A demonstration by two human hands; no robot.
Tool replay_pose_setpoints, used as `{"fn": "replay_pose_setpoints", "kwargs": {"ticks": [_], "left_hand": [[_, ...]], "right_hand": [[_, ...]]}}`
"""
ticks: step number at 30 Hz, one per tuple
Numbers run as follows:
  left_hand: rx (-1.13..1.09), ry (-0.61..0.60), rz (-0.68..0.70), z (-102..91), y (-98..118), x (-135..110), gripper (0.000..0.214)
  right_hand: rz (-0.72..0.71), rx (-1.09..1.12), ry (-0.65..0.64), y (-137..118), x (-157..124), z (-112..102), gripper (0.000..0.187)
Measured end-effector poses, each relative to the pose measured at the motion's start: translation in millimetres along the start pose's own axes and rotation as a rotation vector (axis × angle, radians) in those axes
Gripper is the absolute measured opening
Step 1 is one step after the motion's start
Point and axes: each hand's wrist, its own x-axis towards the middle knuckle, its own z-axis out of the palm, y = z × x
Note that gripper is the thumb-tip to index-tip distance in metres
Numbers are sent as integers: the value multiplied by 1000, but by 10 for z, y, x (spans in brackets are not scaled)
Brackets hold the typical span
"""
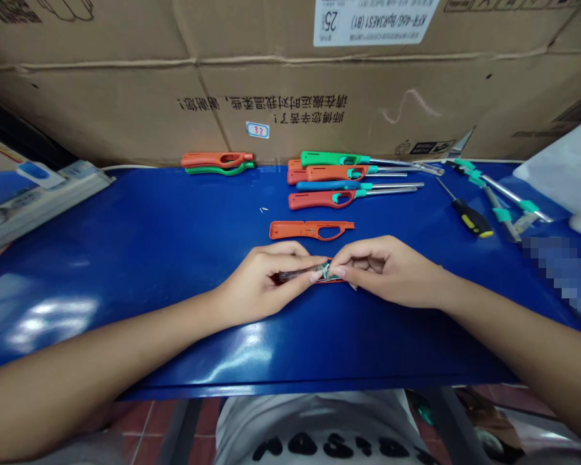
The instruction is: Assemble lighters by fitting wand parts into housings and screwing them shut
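Note:
Both hands meet at the middle of the blue table (140,258). My left hand (266,281) is closed round a red lighter half-shell with a clear tube and teal part in it (325,274). My right hand (387,268) pinches the same piece from the right, fingertips touching the teal part. Just beyond the hands lies an empty orange lighter shell half (312,230). Most of the held piece is hidden under my fingers.
Several finished long-nosed lighters (348,184) lie at the back centre, with two stacked shells (217,163) to their left. A black-and-yellow screwdriver (467,216) and loose metal tubes with teal ends (501,200) sit at the right. Cardboard boxes (290,71) wall the far edge.

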Motion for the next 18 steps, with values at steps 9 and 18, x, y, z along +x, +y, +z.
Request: {"fn": "replay_pose_setpoints", "kwargs": {"ticks": [9, 18], "left_hand": [[13, 20, -3, 35, 4, -3, 31], [33, 58, 9, 66, -8, 10, 29]], "right_hand": [[-4, 8, 17, 2, 5, 4, 25], [17, 28, 15, -19, 17, 1, 27]]}}
